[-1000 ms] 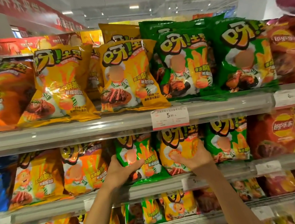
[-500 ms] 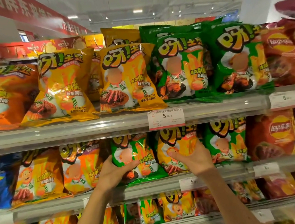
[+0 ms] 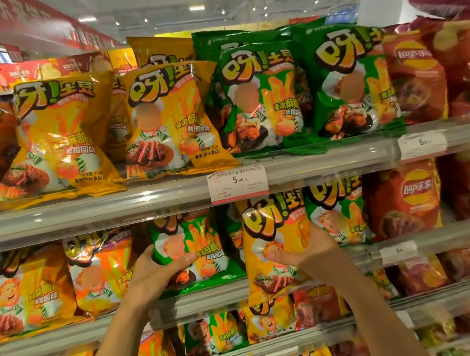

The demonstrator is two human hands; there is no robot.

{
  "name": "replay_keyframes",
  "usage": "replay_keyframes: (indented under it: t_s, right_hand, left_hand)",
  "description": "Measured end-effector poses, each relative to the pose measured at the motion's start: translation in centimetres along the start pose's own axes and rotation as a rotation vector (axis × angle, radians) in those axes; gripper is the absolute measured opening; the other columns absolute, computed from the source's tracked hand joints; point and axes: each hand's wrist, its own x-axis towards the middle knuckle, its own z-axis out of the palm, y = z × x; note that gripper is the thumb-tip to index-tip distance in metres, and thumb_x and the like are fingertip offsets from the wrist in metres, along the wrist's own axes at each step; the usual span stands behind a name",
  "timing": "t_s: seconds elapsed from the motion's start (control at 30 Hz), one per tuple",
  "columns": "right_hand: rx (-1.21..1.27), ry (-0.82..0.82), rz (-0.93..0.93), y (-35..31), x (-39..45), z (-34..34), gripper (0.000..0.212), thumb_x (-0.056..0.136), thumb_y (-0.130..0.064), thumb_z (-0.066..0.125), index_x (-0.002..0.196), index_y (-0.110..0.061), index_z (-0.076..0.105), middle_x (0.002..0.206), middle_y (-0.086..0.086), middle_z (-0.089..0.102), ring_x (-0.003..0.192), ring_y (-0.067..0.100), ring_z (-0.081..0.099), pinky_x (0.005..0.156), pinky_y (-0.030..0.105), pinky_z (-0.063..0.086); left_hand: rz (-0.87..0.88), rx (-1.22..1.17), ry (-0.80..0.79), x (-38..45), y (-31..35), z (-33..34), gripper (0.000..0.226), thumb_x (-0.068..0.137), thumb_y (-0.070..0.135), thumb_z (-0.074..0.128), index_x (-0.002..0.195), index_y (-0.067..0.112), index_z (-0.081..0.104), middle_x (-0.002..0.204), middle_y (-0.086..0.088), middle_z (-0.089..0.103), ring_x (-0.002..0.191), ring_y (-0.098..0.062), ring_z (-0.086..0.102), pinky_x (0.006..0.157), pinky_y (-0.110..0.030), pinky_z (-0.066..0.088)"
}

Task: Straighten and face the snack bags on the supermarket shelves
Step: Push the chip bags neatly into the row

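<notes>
At frame centre, the left hand (image 3: 153, 272) grips the green bag (image 3: 198, 250) and the right hand (image 3: 310, 250) the yellow bag (image 3: 275, 247) overhanging the middle shelf (image 3: 201, 298); best seat each upright, label forward.

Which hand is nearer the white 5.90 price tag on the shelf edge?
Right. The right hand grips the yellow bag just below the price tag; the left hand holds the green bag further left.
</notes>
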Motion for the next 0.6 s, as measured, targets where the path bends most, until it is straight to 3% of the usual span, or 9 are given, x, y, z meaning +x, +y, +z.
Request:
replay_keyframes:
  t_s: [0.07, 0.13, 0.2, 0.3, 0.4, 0.47, 0.53, 0.6]
  right_hand:
    - [-0.01, -0.049, 0.056, -0.2, -0.7, -0.4, 0.062, 0.058, -0.055, 0.093, 0.103, -0.024, 0.063, 0.093, -0.007, 0.073, 0.077, -0.011, 0.066, 0.059, 0.009, 0.051]
    - [-0.033, -0.081, 0.084, -0.3, -1.6, -0.8, 0.055, 0.058, -0.057, 0.093, 0.098, -0.032, 0.064, 0.089, -0.019, 0.072, 0.077, -0.009, 0.066, 0.06, 0.012, 0.051]
    - [-0.059, -0.101, 0.063, -0.3, -2.9, -1.2, 0.049, 0.06, -0.06, 0.091, 0.087, -0.031, 0.061, 0.073, -0.027, 0.067, 0.066, -0.01, 0.062, 0.056, 0.009, 0.049]
    - [-0.037, -0.086, 0.046, 0.0, -5.1, -2.0, 0.053, 0.061, -0.057, 0.091, 0.078, -0.023, 0.054, 0.06, -0.019, 0.057, 0.054, -0.004, 0.056, 0.054, 0.008, 0.045]
    - [0.02, -0.037, 0.058, 0.8, -7.0, -3.0, 0.053, 0.059, -0.059, 0.092, 0.085, -0.027, 0.058, 0.073, -0.019, 0.065, 0.071, 0.0, 0.066, 0.069, 0.021, 0.054]
    - [0.058, 0.002, 0.091, 1.2, -8.0, -3.8, 0.067, 0.051, -0.068, 0.089, 0.101, -0.034, 0.062, 0.088, -0.019, 0.072, 0.081, 0.001, 0.069, 0.073, 0.027, 0.054]
    - [0.098, 0.074, 0.116, 1.7, -8.7, -4.7, 0.08, 0.042, -0.072, 0.088, 0.11, -0.041, 0.058, 0.093, -0.026, 0.072, 0.082, -0.004, 0.068, 0.07, 0.021, 0.052]
    - [0.147, 0.166, 0.143, 2.4, -9.1, -5.6, 0.08, 0.041, -0.065, 0.09, 0.11, -0.042, 0.057, 0.09, -0.028, 0.072, 0.08, -0.008, 0.066, 0.063, 0.013, 0.049]
  left_hand:
    - [0.001, 0.019, 0.042, 0.0, -0.1, 0.1, 0.096, 0.034, 0.061, 0.095, 0.116, 0.024, 0.062, 0.101, 0.002, 0.076, 0.096, -0.018, 0.072, 0.091, -0.039, 0.054]
    - [0.02, 0.062, 0.073, -0.2, -0.2, 0.6, 0.094, 0.035, 0.061, 0.095, 0.115, 0.025, 0.061, 0.103, 0.002, 0.074, 0.098, -0.018, 0.07, 0.088, -0.037, 0.054]
    - [0.051, 0.096, 0.097, -0.6, -0.3, 1.4, 0.081, 0.042, 0.055, 0.094, 0.11, 0.027, 0.058, 0.102, 0.006, 0.071, 0.094, -0.012, 0.068, 0.077, -0.026, 0.053]
    - [0.097, 0.096, 0.133, -1.2, -0.3, 3.2, 0.074, 0.049, 0.045, 0.093, 0.109, 0.028, 0.053, 0.1, 0.011, 0.067, 0.085, -0.003, 0.067, 0.062, -0.012, 0.048]
    - [0.153, 0.061, 0.17, -1.4, 0.2, 5.5, 0.064, 0.054, 0.033, 0.095, 0.101, 0.037, 0.051, 0.098, 0.013, 0.065, 0.08, 0.015, 0.064, 0.056, -0.003, 0.047]
    - [0.184, 0.049, 0.177, -1.6, 0.8, 7.4, 0.065, 0.054, 0.033, 0.095, 0.1, 0.038, 0.049, 0.097, 0.013, 0.065, 0.081, 0.015, 0.064, 0.057, -0.005, 0.049]
    - [0.212, 0.024, 0.164, -1.6, 1.2, 9.3, 0.07, 0.056, 0.03, 0.095, 0.106, 0.037, 0.046, 0.101, 0.014, 0.065, 0.084, 0.014, 0.064, 0.06, -0.005, 0.049]
    - [0.235, 0.016, 0.143, -1.7, 1.7, 11.1, 0.075, 0.057, 0.029, 0.095, 0.111, 0.034, 0.044, 0.105, 0.017, 0.063, 0.088, 0.012, 0.064, 0.064, -0.006, 0.05]
